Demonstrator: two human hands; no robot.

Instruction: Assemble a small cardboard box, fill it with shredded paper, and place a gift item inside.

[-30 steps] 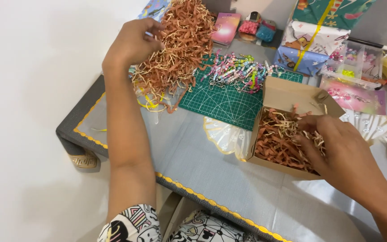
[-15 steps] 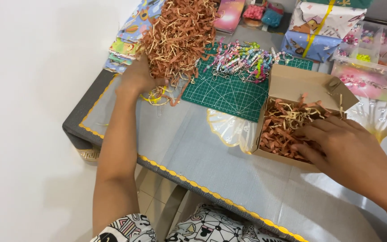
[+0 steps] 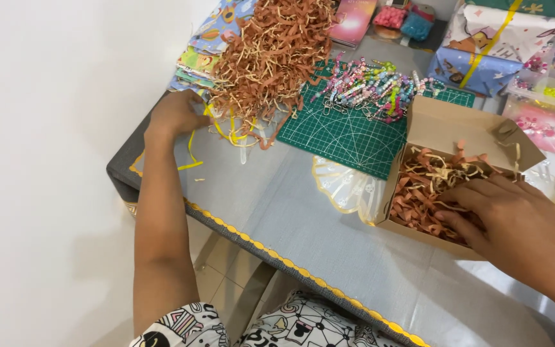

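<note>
A brown cardboard box (image 3: 467,132) stands open at the right of the table, partly filled with brown and cream shredded paper (image 3: 428,183). My right hand (image 3: 512,222) lies flat on that filling, fingers spread, pressing it down. A big loose heap of the same shredded paper (image 3: 271,54) sits at the far left of the table. My left hand (image 3: 176,115) rests beside the heap's lower left edge, fingers pinched on a thin yellow ribbon (image 3: 191,151) that trails over the table.
A green cutting mat (image 3: 348,138) lies in the middle with a pile of colourful beaded keychains (image 3: 370,87) on its far side. Wrapped gift boxes (image 3: 476,48), clear bead boxes (image 3: 550,96), patterned paper sheets (image 3: 207,45) and a translucent gold-edged wrapper (image 3: 345,186) surround it.
My left hand has come down from the top of the shredded heap to its lower left edge and pulled out a yellow ribbon. My right hand keeps pressing the box filling.
</note>
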